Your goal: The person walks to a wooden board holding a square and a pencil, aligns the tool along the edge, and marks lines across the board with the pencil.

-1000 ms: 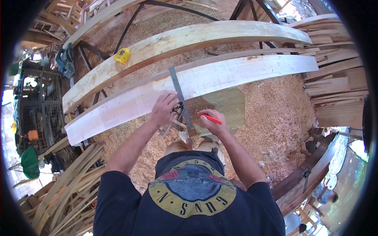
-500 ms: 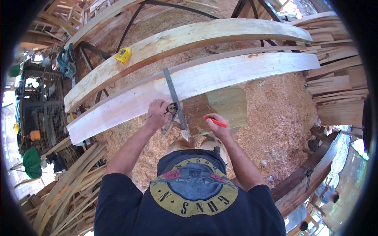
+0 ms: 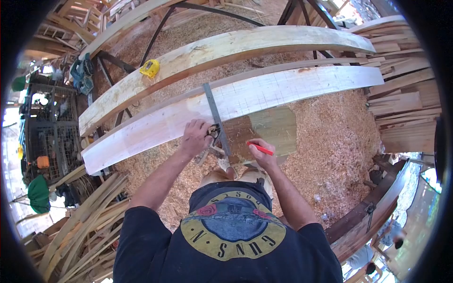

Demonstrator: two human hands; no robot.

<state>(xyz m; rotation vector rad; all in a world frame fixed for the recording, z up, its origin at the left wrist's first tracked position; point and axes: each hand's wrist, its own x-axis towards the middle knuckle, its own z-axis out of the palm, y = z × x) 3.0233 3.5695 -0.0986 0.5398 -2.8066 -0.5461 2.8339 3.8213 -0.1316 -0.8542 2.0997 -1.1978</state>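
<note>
A grey metal square [image 3: 213, 111] lies across the near pale plank [image 3: 264, 90], its blade reaching past the plank's near edge. My left hand [image 3: 197, 137] is closed round the square's dark handle, at the plank's near edge. Fine pencil lines run across the plank to the right of the blade. In my right hand [image 3: 261, 153] is a red pencil [image 3: 261, 148], held right of the blade's near end, off the plank and above a flat greenish board [image 3: 273, 128] lower down.
A yellow tape measure [image 3: 150, 68] rests on the farther curved beam [image 3: 226, 45]. Stacked boards [image 3: 401, 104] stand at the right, a blue power tool [image 3: 82, 75] at the upper left. Wood strips [image 3: 80, 221] lie lower left, and shavings [image 3: 330, 137] cover the ground.
The square and my left hand shifted left along the plank, then back right. My right hand with the red pencil has drawn slightly nearer to my body.
</note>
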